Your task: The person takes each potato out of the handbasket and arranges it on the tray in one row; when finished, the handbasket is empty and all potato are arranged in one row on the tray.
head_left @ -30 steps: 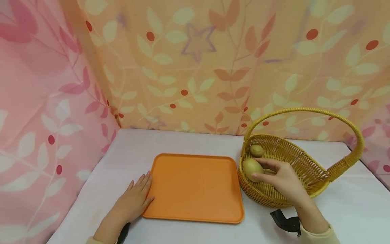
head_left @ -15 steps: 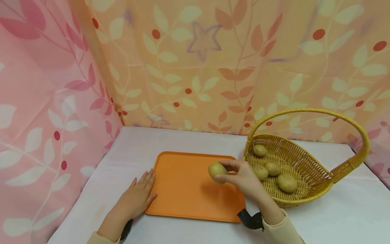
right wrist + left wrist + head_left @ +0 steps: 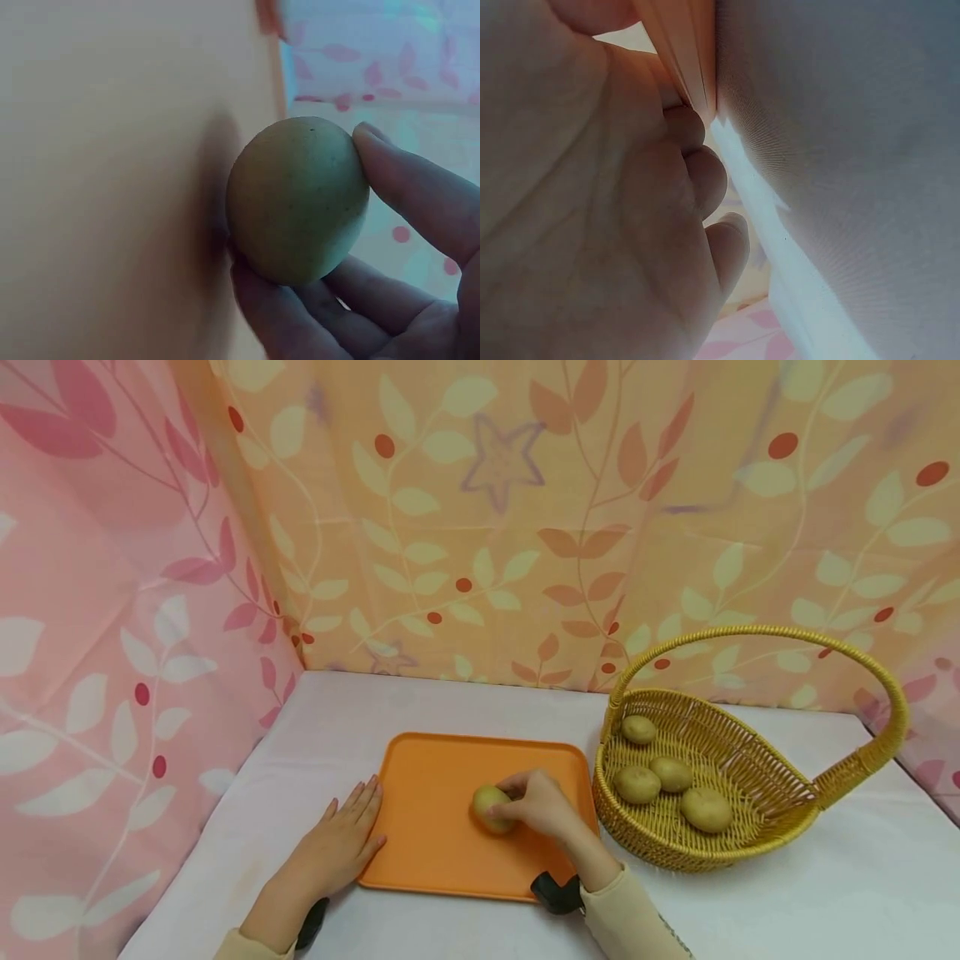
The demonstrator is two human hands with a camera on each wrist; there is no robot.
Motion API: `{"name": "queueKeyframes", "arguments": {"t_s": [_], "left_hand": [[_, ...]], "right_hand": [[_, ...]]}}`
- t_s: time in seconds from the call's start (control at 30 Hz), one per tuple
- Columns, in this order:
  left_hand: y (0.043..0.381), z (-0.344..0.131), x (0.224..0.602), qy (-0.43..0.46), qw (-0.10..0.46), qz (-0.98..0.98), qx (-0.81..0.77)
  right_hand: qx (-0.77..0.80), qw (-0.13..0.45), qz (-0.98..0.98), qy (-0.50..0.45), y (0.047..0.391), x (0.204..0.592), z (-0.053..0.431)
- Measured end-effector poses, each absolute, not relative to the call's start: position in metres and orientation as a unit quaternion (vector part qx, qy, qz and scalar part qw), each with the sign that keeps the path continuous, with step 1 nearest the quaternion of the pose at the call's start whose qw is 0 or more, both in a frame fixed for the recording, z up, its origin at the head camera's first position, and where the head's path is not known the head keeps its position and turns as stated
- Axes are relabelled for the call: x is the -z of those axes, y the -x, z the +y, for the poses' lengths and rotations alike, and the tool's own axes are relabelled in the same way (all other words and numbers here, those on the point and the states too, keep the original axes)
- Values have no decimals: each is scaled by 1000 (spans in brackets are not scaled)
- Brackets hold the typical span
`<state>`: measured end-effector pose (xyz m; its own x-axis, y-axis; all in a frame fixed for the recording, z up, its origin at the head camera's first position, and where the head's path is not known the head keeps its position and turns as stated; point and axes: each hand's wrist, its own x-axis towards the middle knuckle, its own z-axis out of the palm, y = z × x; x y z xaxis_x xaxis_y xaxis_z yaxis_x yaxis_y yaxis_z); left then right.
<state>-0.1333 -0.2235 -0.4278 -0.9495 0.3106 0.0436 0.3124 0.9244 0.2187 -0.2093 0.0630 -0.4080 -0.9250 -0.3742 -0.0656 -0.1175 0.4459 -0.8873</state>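
In the head view my right hand (image 3: 542, 807) pinches a potato (image 3: 491, 810) over the middle of the orange tray (image 3: 435, 868). The right wrist view shows the potato (image 3: 298, 199) between thumb and fingers, close to the tray surface with its shadow beside it; whether it touches cannot be told. My left hand (image 3: 335, 846) rests at the tray's left edge, its fingers straight. In the left wrist view the palm (image 3: 577, 202) is near, with the fingers along the tray's rim (image 3: 690, 52).
A yellow wicker basket (image 3: 675, 860) with a tall handle stands right of the tray, and several potatoes (image 3: 707, 810) lie in it. White cloth (image 3: 450, 702) covers the table. Patterned curtains (image 3: 375, 527) close off the back and sides.
My right hand has lifted the potato from the basket, carried it left over the tray and lowered it. The left hand stays at the tray edge; the head view shifted slightly.
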Motion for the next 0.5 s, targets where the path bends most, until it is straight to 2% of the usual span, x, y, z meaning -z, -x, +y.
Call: {"name": "queueKeyframes", "arguments": {"t_s": [0.33,0.5], "left_hand": [[134,-223,429,160,4,-981,110],[134,-223,430,161,3,-981,108]], "right_hand": [[509,157,818,217,211,415,76],[506,150,815,240,215,420,81]]}}
